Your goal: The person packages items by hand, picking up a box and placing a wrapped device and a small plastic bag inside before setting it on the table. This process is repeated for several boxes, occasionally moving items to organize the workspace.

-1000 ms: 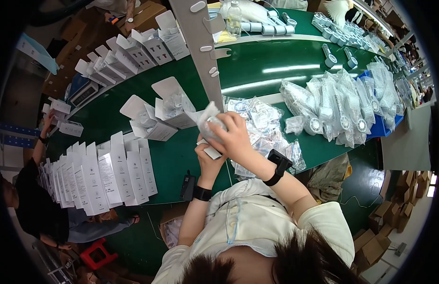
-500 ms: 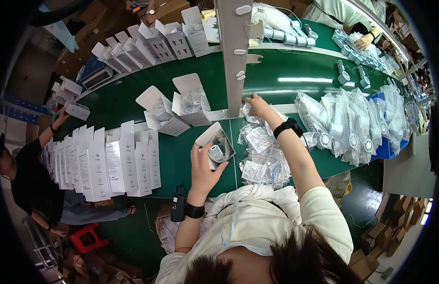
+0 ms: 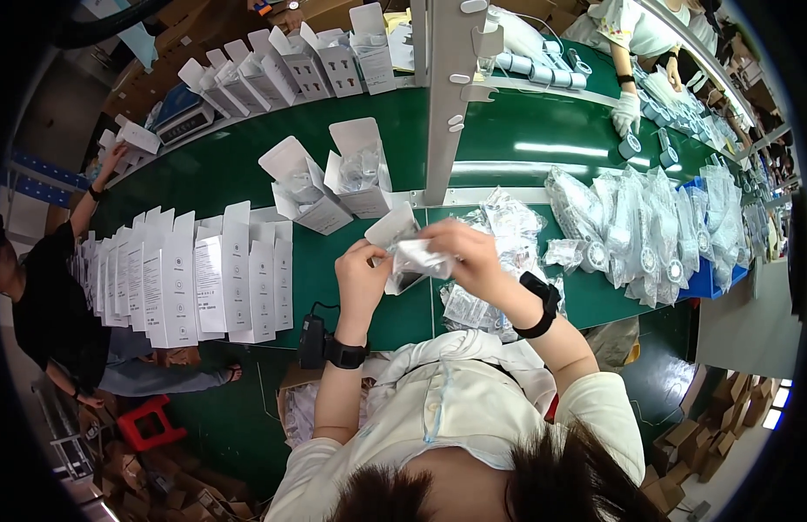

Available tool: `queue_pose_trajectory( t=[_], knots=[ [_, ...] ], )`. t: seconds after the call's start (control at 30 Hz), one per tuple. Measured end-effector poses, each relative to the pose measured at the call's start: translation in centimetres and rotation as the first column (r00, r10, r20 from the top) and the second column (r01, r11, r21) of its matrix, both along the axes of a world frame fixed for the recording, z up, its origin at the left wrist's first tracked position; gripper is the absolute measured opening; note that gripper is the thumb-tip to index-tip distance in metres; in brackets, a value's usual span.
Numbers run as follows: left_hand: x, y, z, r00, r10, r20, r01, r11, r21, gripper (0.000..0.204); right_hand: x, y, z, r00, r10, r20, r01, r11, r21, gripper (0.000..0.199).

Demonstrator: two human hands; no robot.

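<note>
A small white carton (image 3: 391, 224) stands on the table in front of me with its flap up. My left hand (image 3: 362, 280) is closed at its left side, fingers curled against the edge. Over the carton's opening, my right hand (image 3: 475, 261) pinches a crinkled clear plastic packet (image 3: 421, 258), slightly blurred. The packet and my hands hide most of the carton's inside. Beside my right forearm lies a pile of clear bags with small parts and printed slips (image 3: 510, 222). Two open cartons (image 3: 362, 178) with bagged contents stand just beyond.
A row of tall white cartons (image 3: 169, 287) fills the table's left. Bubble-wrapped handheld devices (image 3: 625, 217) lean in a blue bin (image 3: 704, 277) at right. A metal post (image 3: 451, 104) rises ahead. Co-workers handle a carton at left and grey-blue devices (image 3: 630, 145) at far right.
My right hand has come back from the far side of the bag pile to the carton with a packet. My left hand's fingers have curled in. A co-worker's gloved hand now reaches a device.
</note>
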State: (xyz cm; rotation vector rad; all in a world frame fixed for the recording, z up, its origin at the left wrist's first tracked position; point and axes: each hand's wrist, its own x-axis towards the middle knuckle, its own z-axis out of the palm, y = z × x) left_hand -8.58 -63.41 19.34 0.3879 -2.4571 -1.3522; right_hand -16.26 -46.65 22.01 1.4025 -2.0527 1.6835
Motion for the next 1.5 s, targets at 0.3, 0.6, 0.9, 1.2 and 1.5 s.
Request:
queue_pose_trajectory(
  t=[0.3, 0.6, 0.9, 1.2, 1.5],
  knots=[
    [0.2, -0.4, -0.3, 0.999, -0.043, -0.025, 0.044, 0.998, 0.051, 0.011, 1.4, -0.7, -0.1, 0.933, 0.232, -0.277, -0.019, 0.798, 0.603, 0.029],
    [0.9, 0.3, -1.4, 0.991, 0.0, -0.13, 0.002, 1.0, 0.014, 0.01, 1.1, 0.0, -4.8, 0.915, 0.047, -0.401, 0.073, 0.958, 0.278, 0.061],
    [6.9, -10.5, 3.8, 0.887, 0.388, -0.25, -0.413, 0.429, -0.803, 0.074, 0.5, -3.5, -8.2, 0.932, 0.048, 0.358, -0.111, 0.982, 0.156, 0.104],
    [9.5, -18.4, 1.8, 0.552, 0.768, 0.325, -0.1, 0.448, -0.888, 0.078, 2.7, -15.8, -9.3, 0.857, -0.039, 0.513, 0.078, 0.995, -0.055, 0.1],
    [12.8, -16.1, 3.1, 0.882, 0.47, 0.037, -0.37, 0.739, -0.563, 0.072, 4.2, -11.2, -8.6, 0.826, -0.038, 0.563, -0.016, 0.996, 0.09, 0.11]
  ],
)
